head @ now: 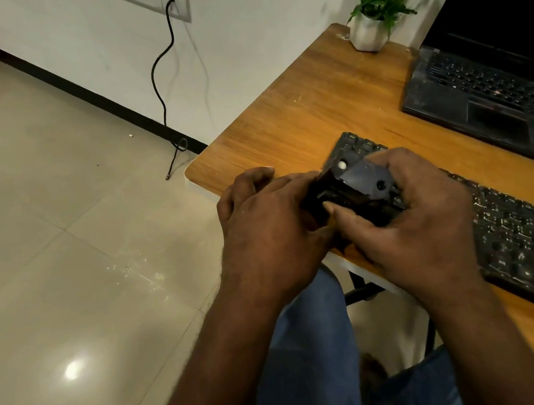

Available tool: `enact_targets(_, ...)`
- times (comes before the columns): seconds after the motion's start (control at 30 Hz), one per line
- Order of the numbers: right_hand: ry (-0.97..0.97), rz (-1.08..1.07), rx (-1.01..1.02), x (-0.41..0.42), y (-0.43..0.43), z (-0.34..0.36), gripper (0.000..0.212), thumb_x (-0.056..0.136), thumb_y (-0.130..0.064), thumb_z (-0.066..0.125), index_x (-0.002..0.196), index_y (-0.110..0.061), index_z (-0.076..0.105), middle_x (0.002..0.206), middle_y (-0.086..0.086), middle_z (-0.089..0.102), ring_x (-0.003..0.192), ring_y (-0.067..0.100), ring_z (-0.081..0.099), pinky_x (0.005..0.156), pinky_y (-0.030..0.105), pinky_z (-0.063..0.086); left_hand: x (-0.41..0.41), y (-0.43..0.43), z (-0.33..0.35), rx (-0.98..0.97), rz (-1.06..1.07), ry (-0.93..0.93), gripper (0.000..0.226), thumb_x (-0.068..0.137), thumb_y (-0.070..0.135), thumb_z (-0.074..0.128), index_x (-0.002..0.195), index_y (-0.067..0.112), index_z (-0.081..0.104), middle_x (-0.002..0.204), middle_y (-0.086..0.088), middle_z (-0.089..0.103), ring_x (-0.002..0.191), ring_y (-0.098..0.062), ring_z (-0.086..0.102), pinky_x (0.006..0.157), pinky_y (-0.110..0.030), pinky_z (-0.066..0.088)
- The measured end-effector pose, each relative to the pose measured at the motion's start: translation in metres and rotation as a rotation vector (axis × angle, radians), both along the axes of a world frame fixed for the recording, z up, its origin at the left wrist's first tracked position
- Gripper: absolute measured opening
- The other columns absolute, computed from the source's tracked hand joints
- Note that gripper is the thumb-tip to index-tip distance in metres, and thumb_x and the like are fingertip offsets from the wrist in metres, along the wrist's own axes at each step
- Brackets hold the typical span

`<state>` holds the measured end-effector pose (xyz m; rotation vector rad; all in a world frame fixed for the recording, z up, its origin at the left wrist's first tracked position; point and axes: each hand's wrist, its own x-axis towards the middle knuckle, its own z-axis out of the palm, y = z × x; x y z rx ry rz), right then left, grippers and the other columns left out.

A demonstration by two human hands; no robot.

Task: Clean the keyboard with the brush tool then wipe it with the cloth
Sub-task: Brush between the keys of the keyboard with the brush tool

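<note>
A black keyboard [526, 233], its keys flecked with pale debris, lies along the front edge of the wooden desk [306, 106]. Over the keyboard's left end both hands hold a black brush tool [359, 181] with a dark blue flat top and a small white dot. My right hand [416, 214] grips it from the right, fingers curled over the top and thumb under it. My left hand [269, 226] holds its left end, fingers curled around it. The bristles and the keyboard's left corner are hidden by my hands. No cloth is in view.
An open black laptop [491, 89] stands at the back right of the desk. A white pot with a flowering plant [371, 27] sits in the far corner. A black cable [164, 79] hangs from a wall socket down to the tiled floor. My legs in jeans [315, 351] are below the desk edge.
</note>
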<state>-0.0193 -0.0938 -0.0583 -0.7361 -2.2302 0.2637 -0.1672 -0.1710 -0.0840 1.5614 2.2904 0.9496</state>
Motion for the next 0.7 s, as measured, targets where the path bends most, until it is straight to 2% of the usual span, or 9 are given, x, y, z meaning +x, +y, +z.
enact_targets(0.07, 0.018, 0.008, 0.019, 0.001, -0.001, -0.001, 0.033, 0.08, -0.021, 0.086, 0.106, -0.014, 0.066, 0.097, -0.011, 0.059, 0.085, 0.008, 0.059, 0.073, 0.021, 0.051, 0.0, 0.0, -0.001, 0.002, -0.001, -0.008, 0.064, 0.084, 0.063, 0.067, 0.143, 0.046, 0.049, 0.142, 0.027, 0.053, 0.143, -0.007, 0.015, 0.105, -0.029, 0.007)
enact_targets(0.13, 0.006, 0.0, 0.019, 0.011, -0.003, 0.001, 0.032, 0.079, -0.024, 0.083, 0.103, -0.014, 0.065, 0.094, -0.008, 0.061, 0.081, 0.015, 0.061, 0.067, 0.036, 0.054, -0.001, -0.001, 0.0, -0.007, -0.01, 0.0, 0.069, 0.081, 0.066, 0.066, 0.144, 0.047, 0.046, 0.144, 0.027, 0.051, 0.143, -0.007, 0.015, 0.108, -0.03, 0.008)
enact_targets(0.17, -0.009, -0.015, 0.008, 0.017, -0.004, 0.002, 0.032, 0.078, -0.027, 0.081, 0.103, -0.014, 0.064, 0.093, -0.005, 0.062, 0.08, 0.018, 0.061, 0.065, 0.04, 0.054, -0.001, -0.001, 0.0, -0.013, -0.014, -0.002, 0.073, 0.079, 0.07, 0.066, 0.146, 0.048, 0.045, 0.145, 0.028, 0.049, 0.143, -0.006, 0.014, 0.109, -0.031, 0.008)
enact_targets(0.27, -0.042, -0.06, -0.039, 0.024, -0.006, 0.008, 0.039, 0.079, -0.04, 0.078, 0.106, -0.017, 0.062, 0.095, -0.003, 0.062, 0.081, 0.018, 0.061, 0.062, 0.033, 0.054, -0.002, 0.0, 0.002, -0.026, -0.019, -0.014, 0.08, 0.076, 0.074, 0.066, 0.148, 0.048, 0.042, 0.147, 0.028, 0.047, 0.143, -0.006, 0.014, 0.111, -0.033, 0.01)
enact_targets(0.37, -0.045, -0.031, -0.034, 0.007, -0.004, 0.004, 0.03, 0.08, -0.026, 0.084, 0.101, -0.016, 0.064, 0.091, -0.004, 0.062, 0.078, 0.015, 0.059, 0.063, 0.03, 0.052, -0.002, 0.0, 0.0, -0.005, -0.009, -0.011, 0.067, 0.079, 0.065, 0.07, 0.141, 0.047, 0.05, 0.137, 0.029, 0.055, 0.143, -0.006, 0.017, 0.106, -0.029, 0.01)
enact_targets(0.47, -0.004, -0.003, -0.022, -0.006, -0.004, -0.002, 0.03, 0.08, -0.018, 0.085, 0.103, -0.016, 0.065, 0.093, -0.006, 0.061, 0.08, 0.009, 0.058, 0.067, 0.021, 0.049, -0.002, 0.0, -0.002, 0.039, 0.011, -0.049, 0.054, 0.081, 0.059, 0.072, 0.131, 0.047, 0.056, 0.123, 0.029, 0.061, 0.141, -0.005, 0.019, 0.097, -0.023, 0.007)
enact_targets(0.57, 0.06, -0.043, -0.058, 0.005, -0.005, -0.001, 0.036, 0.08, -0.028, 0.081, 0.108, -0.022, 0.06, 0.094, -0.006, 0.061, 0.08, 0.007, 0.059, 0.065, 0.019, 0.05, -0.003, 0.0, 0.0, -0.006, -0.004, -0.037, 0.071, 0.078, 0.066, 0.071, 0.143, 0.049, 0.048, 0.136, 0.028, 0.056, 0.142, -0.004, 0.016, 0.106, -0.027, 0.01)
enact_targets(0.7, 0.012, -0.059, -0.127, 0.016, -0.003, 0.007, 0.04, 0.081, -0.035, 0.084, 0.11, -0.022, 0.061, 0.097, -0.002, 0.066, 0.086, 0.014, 0.065, 0.067, 0.027, 0.056, -0.004, 0.0, 0.002, -0.019, -0.007, -0.033, 0.08, 0.073, 0.075, 0.068, 0.145, 0.049, 0.046, 0.141, 0.026, 0.053, 0.143, -0.005, 0.016, 0.112, -0.034, 0.013)
